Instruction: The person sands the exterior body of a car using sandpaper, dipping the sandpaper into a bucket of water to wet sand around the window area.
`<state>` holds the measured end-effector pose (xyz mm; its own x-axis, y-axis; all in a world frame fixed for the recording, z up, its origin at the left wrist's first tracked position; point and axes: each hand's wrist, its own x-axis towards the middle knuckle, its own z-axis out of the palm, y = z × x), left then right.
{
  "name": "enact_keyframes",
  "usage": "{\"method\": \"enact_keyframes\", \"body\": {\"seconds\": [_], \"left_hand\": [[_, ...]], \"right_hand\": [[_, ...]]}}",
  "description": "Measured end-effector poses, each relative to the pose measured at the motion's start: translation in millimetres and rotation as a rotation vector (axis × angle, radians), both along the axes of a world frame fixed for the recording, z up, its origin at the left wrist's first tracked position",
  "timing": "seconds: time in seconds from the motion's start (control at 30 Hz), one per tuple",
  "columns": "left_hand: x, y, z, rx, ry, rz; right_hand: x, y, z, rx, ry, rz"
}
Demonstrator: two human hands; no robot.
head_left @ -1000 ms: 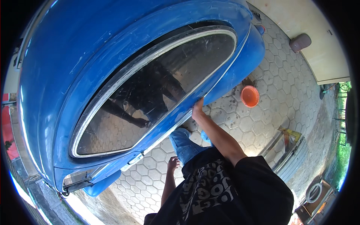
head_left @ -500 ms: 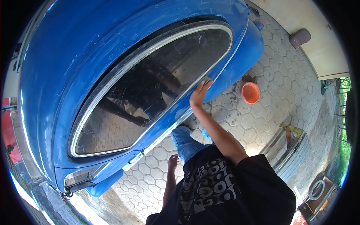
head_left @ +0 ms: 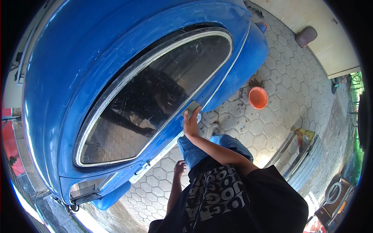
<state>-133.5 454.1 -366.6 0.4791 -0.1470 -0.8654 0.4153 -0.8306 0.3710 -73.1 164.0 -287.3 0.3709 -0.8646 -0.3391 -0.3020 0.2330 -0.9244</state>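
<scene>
A blue car with rounded bodywork fills the left and upper part of the view. My right hand presses a flat grey-green pad against the blue strip just below the side window. Whether the pad is a sponge or a sanding block I cannot tell. Pale metal trim frames the dark glass, which reflects my body and arm. Beside my thigh hangs my left hand, fingers loosely bent and apart, holding nothing visible and not touching the car.
An orange bucket stands on the hexagonal paving to the right, with wet patches around it. Farther right are a metal and wooden frame and a cream wall. A side mirror sticks out at lower left.
My right hand has drawn the pad down and left along the strip under the window, bending the arm closer to my body. My left hand hangs about where it was.
</scene>
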Motion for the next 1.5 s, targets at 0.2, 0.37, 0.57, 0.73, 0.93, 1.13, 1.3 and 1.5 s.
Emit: {"method": "enact_keyframes", "body": {"seconds": [0.2, 0.37, 0.57, 0.73, 0.93, 1.13, 1.3, 1.5], "left_hand": [[6.0, 10.4, -11.2, -0.031, -0.004, 0.010], [-6.3, 10.0, -11.5, 0.008, 0.026, 0.004], [-0.4, 19.5, -20.8, -0.026, -0.023, -0.043], [-10.5, 7.6, -11.3, 0.005, 0.020, 0.000], [-4.9, 13.3, -25.4, 0.033, 0.063, -0.077], [0.8, 7.4, -32.1, 0.088, 0.133, -0.129], [16.6, -9.6, -24.5, 0.030, 0.084, -0.147], [15.1, -7.9, -20.4, 0.000, 0.026, -0.125]], "right_hand": [[5.6, -68.3, 21.5, -0.018, 0.082, -0.151], [-2.2, 16.6, 39.7, -0.065, 0.055, 0.072], [-1.9, -44.0, 25.3, -0.079, 0.037, -0.018], [-19.4, -14.1, 16.2, -0.148, 0.034, 0.121], [-29.2, -56.7, 60.8, -0.235, -0.131, 0.044], [-29.4, 12.9, 53.5, -0.321, -0.062, 0.337], [-46.6, 0.0, 46.0, -0.391, -0.101, 0.437], [-29.3, -0.9, 46.1, -0.185, -0.199, 0.241]]}}
